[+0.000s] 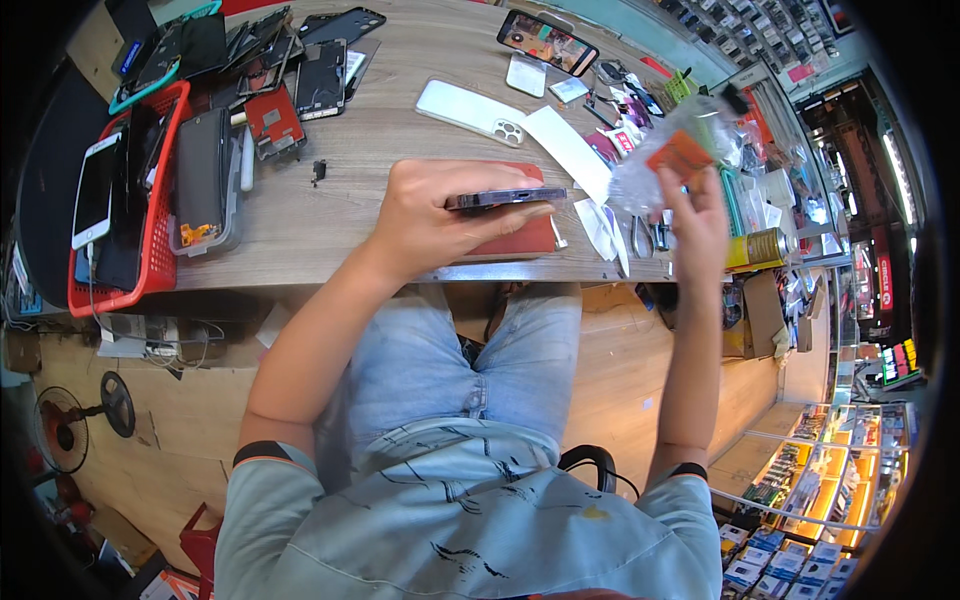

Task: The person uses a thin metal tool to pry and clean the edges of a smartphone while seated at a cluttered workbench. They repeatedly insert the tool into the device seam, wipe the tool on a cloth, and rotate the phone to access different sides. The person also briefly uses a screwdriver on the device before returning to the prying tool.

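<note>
My left hand (pixel 425 205) is closed around a dark smartphone (pixel 508 197), held edge-on with its port end toward me. Beneath the phone, a reddish-brown flat pad (pixel 528 240) lies at the table's front edge. Raised at the right, my right hand (pixel 696 215) pinches a crumpled clear plastic bag (pixel 632 185) with an orange piece (pixel 682 153) showing on it. Just beyond the left hand lies a white phone back (pixel 465 108) with a camera cluster. A white strip (pixel 567 150) sits between that back and the bag.
A red basket (pixel 180 130) with phones stands at the left, beside a clear plastic box (pixel 236 215). Phone parts (pixel 320 80) pile up at the far left. A propped phone (pixel 548 42) with a lit screen stands at the back. Pliers (pixel 641 238) and a yellow can (pixel 757 249) are at the right.
</note>
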A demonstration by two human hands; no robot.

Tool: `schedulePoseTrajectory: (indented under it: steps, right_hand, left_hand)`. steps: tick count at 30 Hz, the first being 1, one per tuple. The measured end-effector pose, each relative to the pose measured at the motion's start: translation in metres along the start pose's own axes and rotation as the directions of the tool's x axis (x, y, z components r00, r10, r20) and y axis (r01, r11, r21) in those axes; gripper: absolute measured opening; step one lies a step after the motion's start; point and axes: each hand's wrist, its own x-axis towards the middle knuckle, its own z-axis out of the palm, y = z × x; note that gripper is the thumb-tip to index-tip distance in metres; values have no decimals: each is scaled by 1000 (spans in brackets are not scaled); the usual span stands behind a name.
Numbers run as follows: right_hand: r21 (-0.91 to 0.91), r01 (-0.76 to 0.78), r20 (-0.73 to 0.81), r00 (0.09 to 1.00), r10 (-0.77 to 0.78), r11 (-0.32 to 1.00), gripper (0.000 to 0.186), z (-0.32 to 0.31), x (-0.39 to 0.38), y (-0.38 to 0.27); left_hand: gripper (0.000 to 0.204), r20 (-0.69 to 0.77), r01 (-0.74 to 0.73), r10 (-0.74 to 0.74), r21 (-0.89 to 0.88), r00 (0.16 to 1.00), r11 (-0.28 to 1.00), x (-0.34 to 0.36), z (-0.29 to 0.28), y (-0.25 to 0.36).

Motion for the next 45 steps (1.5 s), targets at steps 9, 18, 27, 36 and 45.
schedulePoseTrajectory:
  steps: [9, 18, 27, 36, 45]
  right_hand:
    - [41, -30, 34, 999, 29, 999, 59, 61, -9, 81]
    - [-280, 26, -184, 980, -80, 960, 56, 45, -27, 72]
    - [297, 57, -317, 947, 42, 953, 87, 12, -58, 8]
    - [348, 124, 100, 981, -168, 929, 37, 34, -71, -49]
    - [364, 228, 172, 936, -306, 903, 22, 61, -52, -71]
  left_hand:
    - [25, 59, 4, -6, 37, 998, 999, -1, -6, 0]
    - [26, 55, 6, -8, 30, 998, 1000, -2, -6, -1]
    - [24, 50, -16, 14, 32, 999, 999, -1, -3, 0]
    - [24, 55, -1, 0, 12, 998, 1000, 0, -4, 0]
    - [24, 73, -5, 5, -1, 997, 1000, -1, -6, -1]
